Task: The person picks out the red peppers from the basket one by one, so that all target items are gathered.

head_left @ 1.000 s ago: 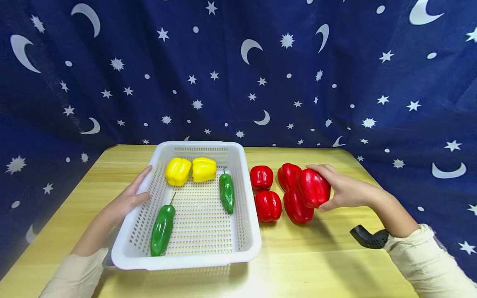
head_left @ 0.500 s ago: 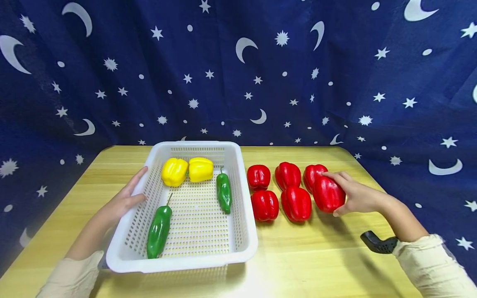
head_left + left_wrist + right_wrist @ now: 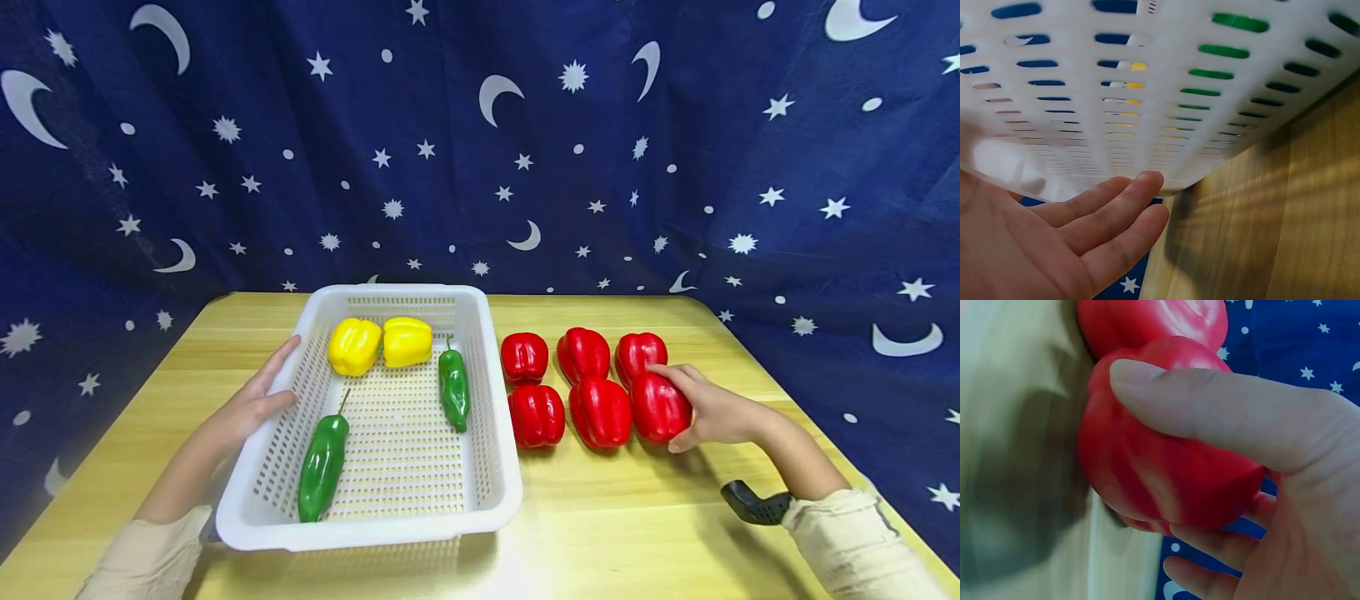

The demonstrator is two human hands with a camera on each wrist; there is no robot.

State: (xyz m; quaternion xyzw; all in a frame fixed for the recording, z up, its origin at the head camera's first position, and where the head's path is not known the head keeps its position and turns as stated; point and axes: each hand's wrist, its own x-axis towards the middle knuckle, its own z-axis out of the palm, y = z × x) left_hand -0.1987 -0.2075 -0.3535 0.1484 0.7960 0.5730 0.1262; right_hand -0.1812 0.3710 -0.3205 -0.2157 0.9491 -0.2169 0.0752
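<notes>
My right hand [image 3: 723, 412] holds a red bell pepper [image 3: 658, 407], thumb on the near side and fingers on the far side. In the right wrist view the thumb lies across the held pepper [image 3: 1147, 456], which is close against another red pepper [image 3: 1154, 322]. My left hand [image 3: 251, 407] rests at the left rim of a white perforated basket [image 3: 378, 527]. Below that rim, the left wrist view shows straight, relaxed fingers [image 3: 1116, 219] beside the outer wall. Inside the basket are two yellow bell peppers [image 3: 355, 347] and two green chili peppers [image 3: 324, 467].
Several more red bell peppers stand in two rows right of the basket, among them one at the front [image 3: 600, 412] and one at the back right [image 3: 640, 354]. The wooden table [image 3: 600, 525] ends at a dark blue curtain [image 3: 450, 208] with stars and moons.
My right hand has carried the red pepper rightward and down, to the right end of the front row. The left hand stays at the basket rim.
</notes>
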